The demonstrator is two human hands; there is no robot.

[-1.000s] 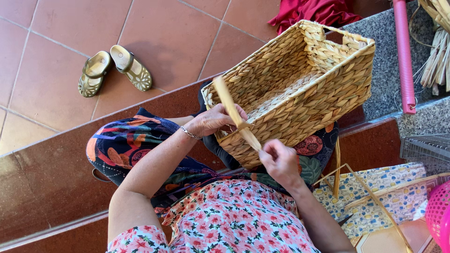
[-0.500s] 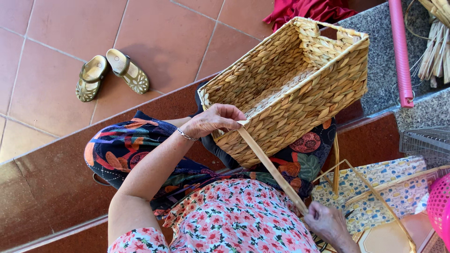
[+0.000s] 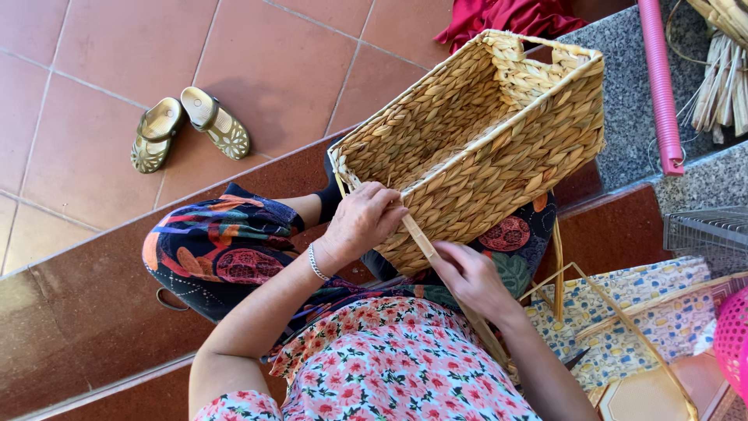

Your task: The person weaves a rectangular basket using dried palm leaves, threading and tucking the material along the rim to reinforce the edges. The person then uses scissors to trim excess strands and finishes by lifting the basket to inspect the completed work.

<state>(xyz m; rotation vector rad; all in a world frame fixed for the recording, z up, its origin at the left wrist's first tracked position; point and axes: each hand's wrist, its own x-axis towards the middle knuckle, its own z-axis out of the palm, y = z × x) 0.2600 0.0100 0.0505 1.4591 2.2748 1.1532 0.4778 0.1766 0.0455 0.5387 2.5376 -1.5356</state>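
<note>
A rectangular woven straw basket (image 3: 499, 148) rests tilted on my lap. My left hand (image 3: 362, 222) presses on its near rim at the corner, fingers curled over the weave. My right hand (image 3: 467, 277) pinches a long flat straw strip (image 3: 425, 245) just below the rim. The strip runs from the rim down past my right wrist toward my lap.
A pair of gold sandals (image 3: 187, 129) lies on the red tiled floor at left. A pink tube (image 3: 658, 78) and a bundle of dry straw (image 3: 721, 74) lie on the grey stone ledge. A patterned cloth (image 3: 654, 320) with loose strips lies at right, next to a pink basket (image 3: 732, 343).
My right hand slid back up the strip from near my lap to just under the basket rim. My left hand stayed on the rim.
</note>
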